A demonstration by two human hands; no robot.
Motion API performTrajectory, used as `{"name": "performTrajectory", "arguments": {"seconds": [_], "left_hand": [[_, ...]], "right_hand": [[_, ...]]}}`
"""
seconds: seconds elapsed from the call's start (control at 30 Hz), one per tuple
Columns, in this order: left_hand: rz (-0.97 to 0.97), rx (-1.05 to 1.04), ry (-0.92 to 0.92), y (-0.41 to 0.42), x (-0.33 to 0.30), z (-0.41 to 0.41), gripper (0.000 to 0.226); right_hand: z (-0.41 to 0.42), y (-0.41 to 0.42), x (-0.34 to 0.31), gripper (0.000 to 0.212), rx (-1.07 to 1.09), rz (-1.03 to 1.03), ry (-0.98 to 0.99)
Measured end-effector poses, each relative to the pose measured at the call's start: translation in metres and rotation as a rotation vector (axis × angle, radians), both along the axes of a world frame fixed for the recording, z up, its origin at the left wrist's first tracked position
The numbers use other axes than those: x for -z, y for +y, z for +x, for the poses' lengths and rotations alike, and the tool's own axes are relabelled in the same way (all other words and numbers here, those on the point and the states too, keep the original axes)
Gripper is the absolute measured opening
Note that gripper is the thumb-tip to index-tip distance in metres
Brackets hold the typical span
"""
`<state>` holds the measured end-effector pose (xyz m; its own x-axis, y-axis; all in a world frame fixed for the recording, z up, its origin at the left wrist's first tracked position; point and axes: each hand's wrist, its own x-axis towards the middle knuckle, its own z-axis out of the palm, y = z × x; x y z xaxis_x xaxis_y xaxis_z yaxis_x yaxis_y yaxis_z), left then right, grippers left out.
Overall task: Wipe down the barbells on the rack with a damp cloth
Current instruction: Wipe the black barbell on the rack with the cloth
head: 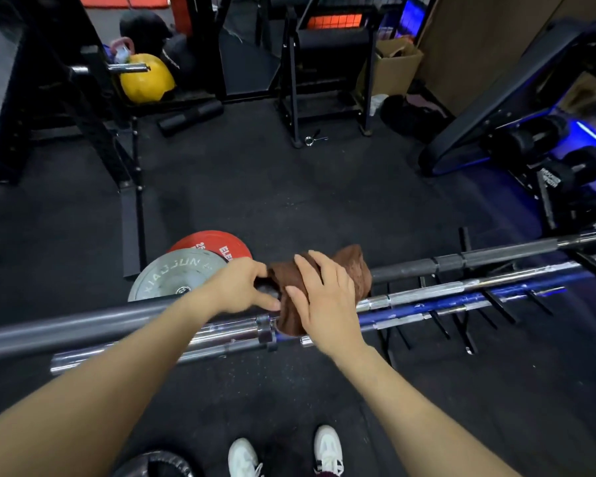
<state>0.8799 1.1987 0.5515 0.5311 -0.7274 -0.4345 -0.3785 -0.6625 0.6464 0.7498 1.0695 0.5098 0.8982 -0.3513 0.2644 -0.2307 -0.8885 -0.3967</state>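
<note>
A brown cloth [353, 270] sat draped over the barbells at the centre of the frame, bunched on the grey bar [83, 325] and hanging down onto the chrome bar [186, 342] below it. The right hand [324, 297] lay on top of the cloth with fingers curled over it, pressing it against the bars. The left hand [236, 287] was just left of the cloth, thumb and fingers curled at its edge and pinching the fabric where it met the grey bar.

The bars ran from the lower left to the right edge of the frame, lying side by side on a low black rack [461, 325] whose pegs showed at right of centre. A blue bar [427, 304] and a black bar [496, 258] lay among them further right.

Beyond the bars, left of centre, a grey plate [172, 277] leaned over a red plate [214, 244] on the dark floor [289, 187]. A yellow ball [145, 77] sat in the upper left by a black frame [93, 108]. A cardboard box [393, 70] stood at upper right, and dumbbells [572, 166] lay at the right edge under blue light. Two white shoes [327, 449] showed at the bottom.
</note>
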Motion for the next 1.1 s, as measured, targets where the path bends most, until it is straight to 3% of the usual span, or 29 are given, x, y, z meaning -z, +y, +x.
{"name": "performTrajectory", "arguments": {"seconds": [0.1,0.17,0.27,0.4,0.5,0.6,0.67,0.73,0.8,0.9,1.0,1.1], "left_hand": [[-0.016,0.044,0.076,-0.002,-0.012,0.0,0.037],[0.001,0.047,-0.161,0.004,-0.01,-0.011,0.052],[-0.05,-0.038,-0.662,0.025,0.002,-0.04,0.064],[-0.039,-0.013,-0.868,0.036,0.02,-0.052,0.08],[-0.005,-0.041,-0.833,0.03,0.02,-0.047,0.079],[0.083,-0.019,-0.814,0.025,0.018,-0.044,0.078],[0.148,0.007,-0.698,0.022,0.016,-0.038,0.075],[0.176,0.02,-0.589,0.02,0.012,-0.032,0.075],[0.154,0.005,-0.484,0.018,0.01,-0.026,0.072],[0.17,-0.02,-0.304,0.016,0.01,-0.011,0.06],[0.168,-0.011,-0.213,0.014,0.01,-0.001,0.053],[0.157,-0.01,-0.228,0.013,0.013,0.0,0.056]], "right_hand": [[-0.02,-0.009,0.014,0.054,-0.116,-0.019,-0.039],[-0.023,-0.012,0.017,0.052,-0.141,0.02,-0.063],[-0.021,-0.007,0.013,0.049,-0.119,0.071,-0.099],[-0.019,0.003,0.008,0.046,-0.072,0.064,-0.121],[0.01,0.002,-0.019,0.042,0.008,0.078,0.011],[0.055,-0.014,-0.042,0.035,0.097,0.227,0.406],[0.072,-0.02,-0.05,0.032,0.15,0.344,0.534],[0.068,-0.016,-0.047,0.028,0.153,0.253,0.504],[0.045,-0.005,-0.036,0.033,0.123,0.057,0.31],[0.008,0.0,-0.017,0.046,0.008,0.059,0.069],[-0.016,-0.004,0.001,0.048,-0.079,-0.004,0.018],[-0.005,-0.001,-0.006,0.043,-0.013,-0.1,0.037]]}}
